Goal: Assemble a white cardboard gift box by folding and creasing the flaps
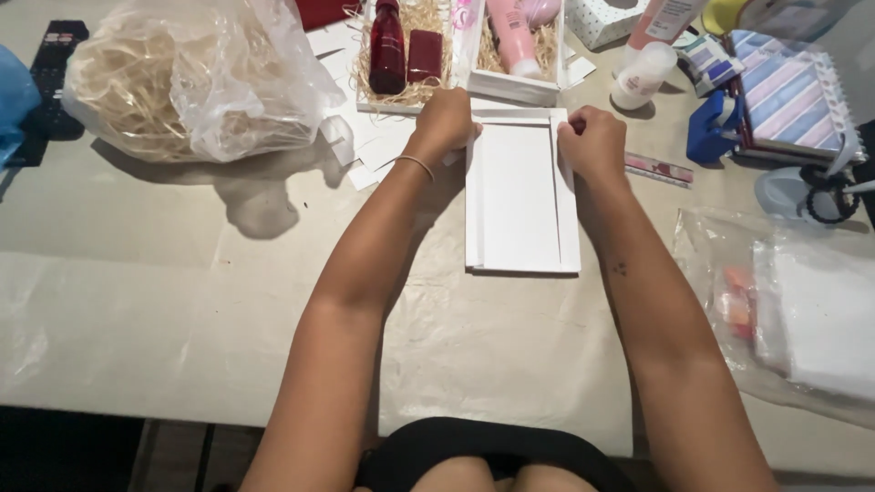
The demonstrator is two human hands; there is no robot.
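Here, taking the flat white cardboard box (pixel 521 196) at the middle of the tabletop (pixel 182 301) as the landmark: far to its left lies a clear plastic bag of pale straw filling (pixel 191 77). Just beyond its far left corner stands an open white box holding a dark red bottle (pixel 386 46) on straw, and beside that a second box with a pink bottle (pixel 510 36).

The left hand (pixel 444 123) sits at the cardboard box's far left corner, fingers curled down onto the edge, seemingly pinching a flap. The right hand (pixel 592 141) is at the far right corner, fingers clenched over the raised side strip.

The cardboard box looks light, thin and fairly stiff, yet likely to crease or dent under hard pressing; its folded edges and corners seem the sound places to hold, rather than the bare middle panel.

Right of it lie a pink ruler (pixel 658 169), a blue tape dispenser (pixel 713 128), a striped notebook (pixel 788 91) and, nearer, a clear bag of white sheets (pixel 802 319).
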